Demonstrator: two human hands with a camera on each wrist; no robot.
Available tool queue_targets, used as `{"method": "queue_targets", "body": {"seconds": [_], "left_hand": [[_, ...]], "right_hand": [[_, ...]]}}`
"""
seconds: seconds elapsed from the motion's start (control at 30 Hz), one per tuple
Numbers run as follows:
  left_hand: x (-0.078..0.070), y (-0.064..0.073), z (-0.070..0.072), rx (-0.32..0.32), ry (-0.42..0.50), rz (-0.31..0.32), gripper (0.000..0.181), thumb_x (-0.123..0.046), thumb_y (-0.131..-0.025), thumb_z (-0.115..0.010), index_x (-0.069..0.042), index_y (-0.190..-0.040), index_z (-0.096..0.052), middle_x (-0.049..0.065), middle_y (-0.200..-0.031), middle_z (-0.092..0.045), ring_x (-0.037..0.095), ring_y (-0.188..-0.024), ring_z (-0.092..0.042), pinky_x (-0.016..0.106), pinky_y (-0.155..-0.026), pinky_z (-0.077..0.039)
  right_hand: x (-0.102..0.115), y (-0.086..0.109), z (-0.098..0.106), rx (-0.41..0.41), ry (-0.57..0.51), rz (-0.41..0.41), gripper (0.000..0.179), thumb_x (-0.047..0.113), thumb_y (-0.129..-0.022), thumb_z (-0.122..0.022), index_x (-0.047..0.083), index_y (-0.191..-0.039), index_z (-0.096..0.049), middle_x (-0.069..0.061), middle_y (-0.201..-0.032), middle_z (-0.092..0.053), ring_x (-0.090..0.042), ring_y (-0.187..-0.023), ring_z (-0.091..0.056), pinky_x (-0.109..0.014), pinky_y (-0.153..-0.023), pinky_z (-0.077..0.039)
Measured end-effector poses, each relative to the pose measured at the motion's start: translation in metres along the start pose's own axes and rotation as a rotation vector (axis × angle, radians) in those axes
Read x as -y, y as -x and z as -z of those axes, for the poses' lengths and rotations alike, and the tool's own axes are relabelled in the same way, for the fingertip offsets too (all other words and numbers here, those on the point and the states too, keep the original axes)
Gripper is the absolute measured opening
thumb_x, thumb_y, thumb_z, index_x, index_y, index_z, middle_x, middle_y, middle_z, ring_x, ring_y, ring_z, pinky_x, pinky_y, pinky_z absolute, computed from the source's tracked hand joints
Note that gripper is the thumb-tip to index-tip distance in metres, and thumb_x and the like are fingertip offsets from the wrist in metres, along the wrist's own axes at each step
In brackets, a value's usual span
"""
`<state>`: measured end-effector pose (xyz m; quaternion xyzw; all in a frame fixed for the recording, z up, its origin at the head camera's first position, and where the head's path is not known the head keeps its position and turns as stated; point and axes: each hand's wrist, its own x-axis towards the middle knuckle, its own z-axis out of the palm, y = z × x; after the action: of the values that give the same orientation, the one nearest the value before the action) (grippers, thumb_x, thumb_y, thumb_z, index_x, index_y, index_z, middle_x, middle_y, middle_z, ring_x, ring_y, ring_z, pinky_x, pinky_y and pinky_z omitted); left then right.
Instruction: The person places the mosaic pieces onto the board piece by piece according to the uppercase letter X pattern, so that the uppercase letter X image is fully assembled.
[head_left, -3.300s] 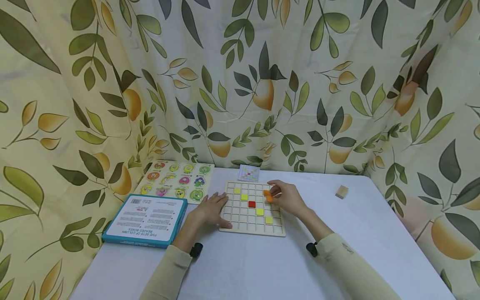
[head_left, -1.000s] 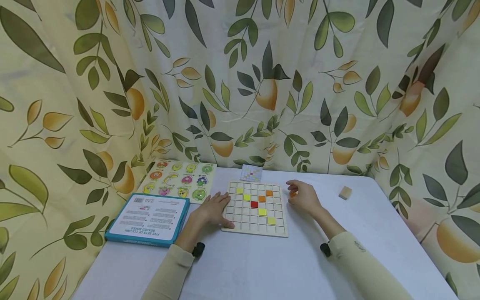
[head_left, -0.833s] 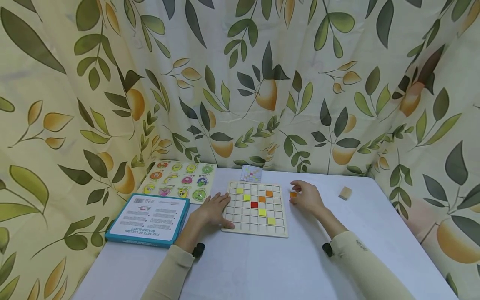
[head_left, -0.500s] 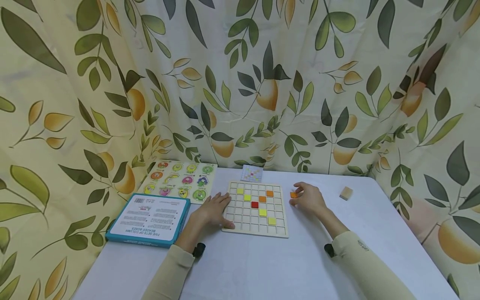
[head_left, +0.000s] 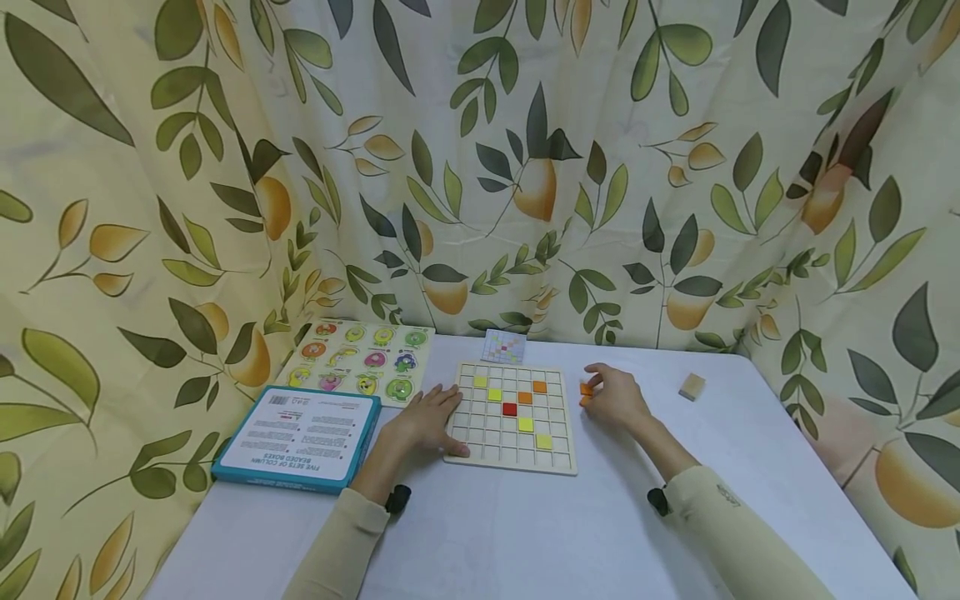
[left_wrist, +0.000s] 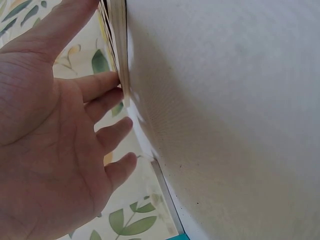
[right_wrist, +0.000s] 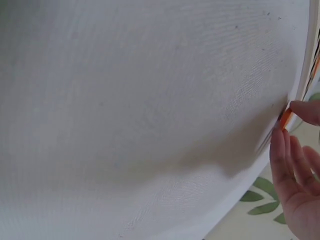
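Note:
My left hand (head_left: 426,421) rests at the left edge of a pale gridded board (head_left: 480,436), fingers spread and fairly straight. In the left wrist view its fingertips (left_wrist: 114,79) touch the board's edge. A diagonal of square tiles lies in the grid: a red tile (head_left: 510,410) in the middle, yellow tiles such as the yellow tile (head_left: 526,425) either side, and two orange ones, including an orange tile (head_left: 539,387). Just right of the board, my right hand (head_left: 619,400) pinches a loose orange tile (right_wrist: 285,119) between thumb and fingers; a second orange piece shows beside it.
Behind the board stands a small card (head_left: 503,347) printed with a coloured grid. A blue-edged box (head_left: 296,437) and a fruit-picture sheet (head_left: 360,358) lie to the left. A small tan block (head_left: 692,386) sits at the right. A patterned curtain (head_left: 480,167) surrounds the table.
My right hand has moved off the board to its right side, leaving two orange tiles in the grid. Just now the orange pieces between its fingers shifted apart slightly. The left hand stays put.

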<state>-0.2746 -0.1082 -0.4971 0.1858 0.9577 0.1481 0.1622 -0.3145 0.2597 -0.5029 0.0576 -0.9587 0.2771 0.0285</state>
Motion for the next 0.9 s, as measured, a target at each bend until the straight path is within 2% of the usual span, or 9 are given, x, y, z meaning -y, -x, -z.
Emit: {"method": "queue_targets", "body": {"seconds": [0.17, 0.4, 0.63, 0.9], "left_hand": [[0.0, 0.0, 0.0, 0.001, 0.004, -0.002, 0.107, -0.059, -0.082, -0.083, -0.013, -0.164, -0.033, 0.003, -0.173, -0.024, 0.029, -0.161, -0.012, 0.053, -0.13, -0.011], [0.002, -0.001, 0.0, -0.003, 0.004, -0.004, 0.106, -0.059, -0.082, -0.083, -0.012, -0.164, -0.034, 0.004, -0.173, -0.025, 0.03, -0.161, -0.013, 0.053, -0.13, -0.012], [0.002, -0.001, -0.001, -0.002, 0.001, -0.005, 0.106, -0.059, -0.082, -0.083, -0.014, -0.165, -0.033, 0.003, -0.173, -0.024, 0.03, -0.161, -0.012, 0.053, -0.13, -0.011], [0.004, -0.003, -0.003, -0.002, -0.01, -0.002, 0.108, -0.061, -0.081, -0.083, -0.014, -0.165, -0.034, 0.002, -0.173, -0.024, 0.029, -0.161, -0.012, 0.052, -0.13, -0.011]], "right_hand": [[0.004, 0.003, -0.001, -0.028, -0.005, 0.051, 0.07, 0.003, -0.074, -0.089, -0.004, -0.137, -0.06, -0.019, -0.11, -0.075, -0.028, -0.09, -0.072, -0.047, -0.082, -0.057], [0.021, 0.007, -0.002, -0.027, -0.071, 0.114, 0.069, -0.001, -0.075, -0.087, -0.003, -0.138, -0.06, -0.018, -0.111, -0.073, -0.03, -0.095, -0.074, -0.048, -0.085, -0.06], [0.039, 0.01, -0.005, -0.002, -0.121, 0.128, 0.073, -0.003, -0.073, -0.089, -0.001, -0.14, -0.06, -0.019, -0.113, -0.072, -0.031, -0.097, -0.073, -0.046, -0.085, -0.062], [0.057, 0.015, -0.012, 0.032, -0.151, 0.133, 0.069, -0.006, -0.076, -0.087, 0.0, -0.139, -0.062, -0.016, -0.114, -0.072, -0.028, -0.098, -0.071, -0.042, -0.083, -0.063]]}}
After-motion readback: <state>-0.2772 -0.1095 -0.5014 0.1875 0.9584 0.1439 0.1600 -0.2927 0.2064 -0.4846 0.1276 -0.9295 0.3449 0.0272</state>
